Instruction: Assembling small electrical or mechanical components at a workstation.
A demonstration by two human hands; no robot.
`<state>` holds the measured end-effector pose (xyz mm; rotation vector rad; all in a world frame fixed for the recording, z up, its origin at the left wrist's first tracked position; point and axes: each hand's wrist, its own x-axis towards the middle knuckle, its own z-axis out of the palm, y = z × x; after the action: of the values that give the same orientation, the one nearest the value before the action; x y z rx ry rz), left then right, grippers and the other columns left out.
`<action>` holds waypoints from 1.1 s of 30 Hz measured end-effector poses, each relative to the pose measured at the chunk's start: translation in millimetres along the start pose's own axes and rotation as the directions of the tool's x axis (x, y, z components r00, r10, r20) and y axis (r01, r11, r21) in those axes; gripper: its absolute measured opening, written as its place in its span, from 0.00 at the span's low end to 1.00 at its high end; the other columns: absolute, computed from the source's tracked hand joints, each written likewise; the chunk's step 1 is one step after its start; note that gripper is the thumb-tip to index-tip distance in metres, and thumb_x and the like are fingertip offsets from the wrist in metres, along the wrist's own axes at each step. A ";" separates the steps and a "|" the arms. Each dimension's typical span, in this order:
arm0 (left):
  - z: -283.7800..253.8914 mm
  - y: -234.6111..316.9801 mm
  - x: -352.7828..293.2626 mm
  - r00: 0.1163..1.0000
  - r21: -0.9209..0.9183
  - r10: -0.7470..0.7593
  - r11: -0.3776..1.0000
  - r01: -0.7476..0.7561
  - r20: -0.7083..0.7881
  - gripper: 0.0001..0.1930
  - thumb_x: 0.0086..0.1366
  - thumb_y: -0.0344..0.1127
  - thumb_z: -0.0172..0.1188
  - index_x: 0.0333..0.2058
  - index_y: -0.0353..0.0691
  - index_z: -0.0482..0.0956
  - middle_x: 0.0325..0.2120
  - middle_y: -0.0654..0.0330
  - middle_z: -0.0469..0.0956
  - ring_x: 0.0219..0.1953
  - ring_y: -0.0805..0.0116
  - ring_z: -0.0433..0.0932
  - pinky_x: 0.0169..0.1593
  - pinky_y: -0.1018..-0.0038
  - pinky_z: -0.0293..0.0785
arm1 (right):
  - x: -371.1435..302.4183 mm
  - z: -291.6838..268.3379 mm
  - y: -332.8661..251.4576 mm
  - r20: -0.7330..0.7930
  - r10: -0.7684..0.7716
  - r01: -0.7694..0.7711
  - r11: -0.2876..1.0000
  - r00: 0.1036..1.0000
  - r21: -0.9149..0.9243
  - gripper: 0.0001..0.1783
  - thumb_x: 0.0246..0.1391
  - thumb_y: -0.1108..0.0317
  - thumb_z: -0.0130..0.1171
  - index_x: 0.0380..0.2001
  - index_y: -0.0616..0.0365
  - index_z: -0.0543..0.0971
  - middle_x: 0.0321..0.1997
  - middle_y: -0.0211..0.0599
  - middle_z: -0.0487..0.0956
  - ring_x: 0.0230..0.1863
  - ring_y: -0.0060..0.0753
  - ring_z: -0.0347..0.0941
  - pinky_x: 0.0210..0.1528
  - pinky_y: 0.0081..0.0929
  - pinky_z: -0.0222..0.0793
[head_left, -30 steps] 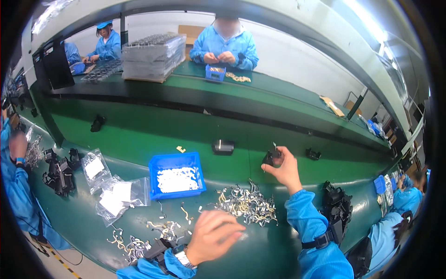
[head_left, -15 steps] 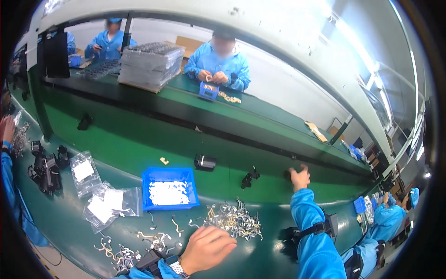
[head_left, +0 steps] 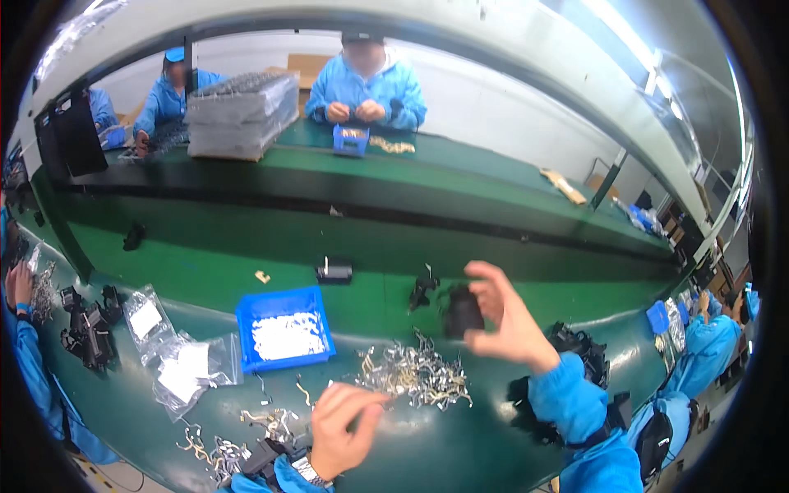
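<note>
Black part (head_left: 463, 311) half-hidden behind fingers (head_left: 485, 300)

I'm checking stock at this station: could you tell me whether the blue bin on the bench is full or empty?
Partly filled. The blue bin holds a layer of small white parts across its floor, with its blue walls showing above them.

One open blue plastic bin (head_left: 283, 329) of white parts sits near the green worktop's (head_left: 246, 246) front edge, beside two clear plastic bags (head_left: 177, 361). Three small black plastic parts (head_left: 334, 270) lie along the belt; one heap of silvery metal clips (head_left: 415, 378) lies in front.
</note>
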<state>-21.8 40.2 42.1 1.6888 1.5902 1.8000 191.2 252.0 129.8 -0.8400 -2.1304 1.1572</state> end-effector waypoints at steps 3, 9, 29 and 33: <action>7.4 -2.1 5.1 0.998 0.001 -0.057 0.998 0.057 -0.023 0.08 0.72 0.32 0.61 0.39 0.37 0.87 0.29 0.56 0.84 0.33 0.58 0.80 0.43 0.64 0.74 | -44.9 23.1 -26.3 0.542 -0.177 0.202 0.979 0.821 0.013 0.48 0.36 0.73 0.68 0.68 0.55 0.70 0.65 0.44 0.75 0.64 0.43 0.75 0.67 0.40 0.71; 10.0 -4.3 2.0 0.981 0.265 -0.092 0.963 0.045 0.170 0.06 0.66 0.28 0.64 0.39 0.43 0.88 0.35 0.60 0.83 0.39 0.56 0.78 0.44 0.62 0.72 | -98.0 81.3 24.4 0.721 -0.250 0.189 0.968 0.646 0.166 0.47 0.36 0.77 0.60 0.69 0.54 0.71 0.68 0.42 0.72 0.70 0.50 0.65 0.76 0.47 0.56; 18.1 -0.4 0.0 0.949 0.291 -0.189 0.950 0.111 0.252 0.05 0.65 0.25 0.65 0.38 0.38 0.79 0.32 0.59 0.82 0.36 0.59 0.78 0.41 0.63 0.71 | -117.0 77.5 39.8 0.268 -0.381 0.285 0.898 0.885 0.336 0.22 0.55 0.74 0.63 0.55 0.55 0.82 0.50 0.40 0.84 0.49 0.46 0.79 0.54 0.40 0.77; 13.4 -4.3 -7.8 0.889 0.014 -0.389 0.917 0.398 0.242 0.08 0.81 0.31 0.52 0.43 0.31 0.73 0.31 0.57 0.81 0.31 0.74 0.80 0.37 0.77 0.75 | -121.8 82.8 42.4 0.178 -0.173 0.131 0.965 0.969 0.226 0.12 0.64 0.68 0.64 0.49 0.55 0.84 0.38 0.36 0.85 0.32 0.34 0.79 0.35 0.30 0.78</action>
<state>-10.5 43.3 31.0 1.3781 1.6360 1.3611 220.2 137.2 32.6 -0.4735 -2.1343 1.4043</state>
